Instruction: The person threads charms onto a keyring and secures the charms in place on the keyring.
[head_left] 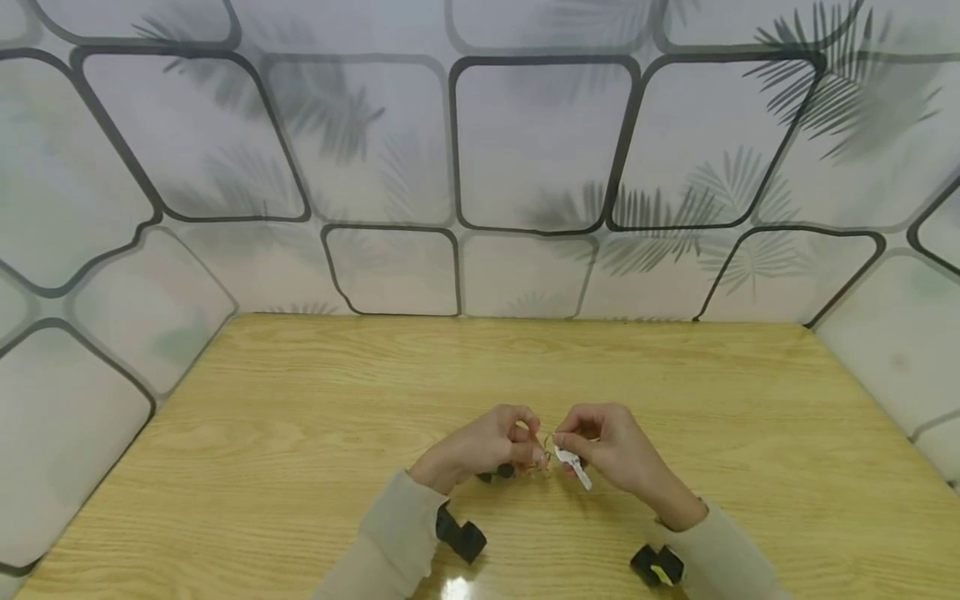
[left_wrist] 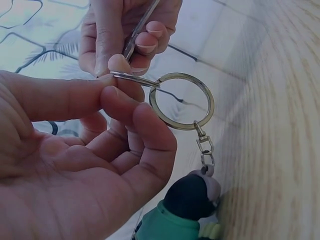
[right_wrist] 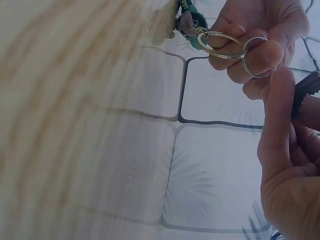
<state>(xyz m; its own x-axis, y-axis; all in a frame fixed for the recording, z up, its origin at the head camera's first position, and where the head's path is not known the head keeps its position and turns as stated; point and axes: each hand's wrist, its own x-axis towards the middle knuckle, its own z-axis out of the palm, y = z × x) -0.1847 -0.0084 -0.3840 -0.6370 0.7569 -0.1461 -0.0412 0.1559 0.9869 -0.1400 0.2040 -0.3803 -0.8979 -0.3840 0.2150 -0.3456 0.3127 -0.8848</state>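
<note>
Close together over the table, both hands work at a set of linked rings. My left hand (head_left: 491, 442) pinches a small split ring (left_wrist: 134, 78) between thumb and fingertips. Looped through it is a larger metal key ring (left_wrist: 210, 102), from which a short chain (left_wrist: 205, 146) and a green and black figure charm (left_wrist: 170, 220) hang. My right hand (head_left: 615, 446) holds a silver key (head_left: 577, 468) between thumb and fingers, its blade pointing down toward me in the head view. Right fingertips meet the small ring's edge, hiding the key's head in the left wrist view.
The light wooden table (head_left: 337, 392) reaches back to a pale wall (head_left: 525, 150) with dark outlined panels and leaf prints. Side panels bound it left and right. Black wrist devices sit at the left sleeve (head_left: 397, 525) and the right sleeve (head_left: 720, 550).
</note>
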